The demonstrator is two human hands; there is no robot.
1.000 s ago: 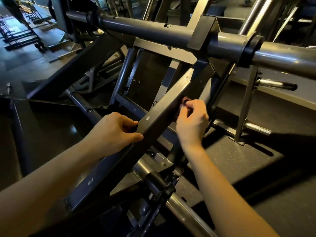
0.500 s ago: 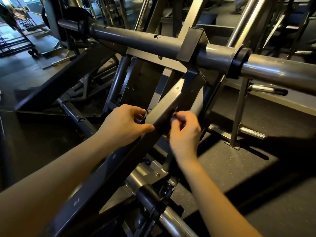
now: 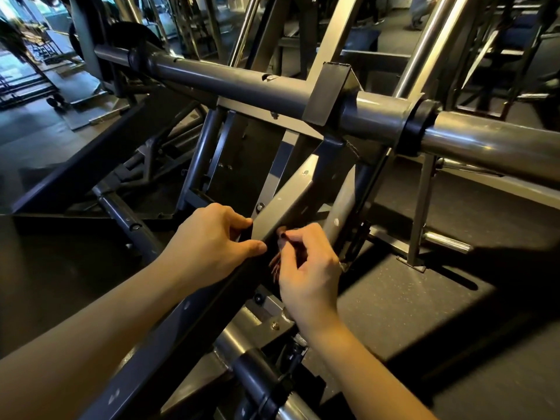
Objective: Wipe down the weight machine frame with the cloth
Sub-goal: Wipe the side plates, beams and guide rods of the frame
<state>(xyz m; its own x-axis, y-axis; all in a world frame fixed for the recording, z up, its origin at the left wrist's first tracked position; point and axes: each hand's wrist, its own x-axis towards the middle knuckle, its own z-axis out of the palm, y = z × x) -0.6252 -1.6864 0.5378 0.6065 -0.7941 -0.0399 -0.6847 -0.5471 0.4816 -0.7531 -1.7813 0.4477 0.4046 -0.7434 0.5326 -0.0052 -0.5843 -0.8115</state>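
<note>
Here, the weight machine frame (image 3: 291,95) is filling most of the view, its thick round crossbar (image 3: 230,83) running from upper left down to the right, where it is passing through a black collar (image 3: 415,128) into a shiny steel sleeve (image 3: 485,150). Below it, a square grey diagonal beam (image 3: 291,204) is slanting from the crossbar down toward the lower left, over a dark speckled rubber floor (image 3: 409,298).

The left hand (image 3: 209,247) is gripping that beam from its left side, fingers curling over the upper edge and the thumb pressing on the face nearest the camera. The right hand (image 3: 306,274) is sitting just beside it against the beam's right side, fingers bunched together and pinching a small reddish-brown cloth (image 3: 277,262). Only a crumpled bit of the cloth is showing, between the fingers and the beam, touching the metal just below the left thumb.
</note>
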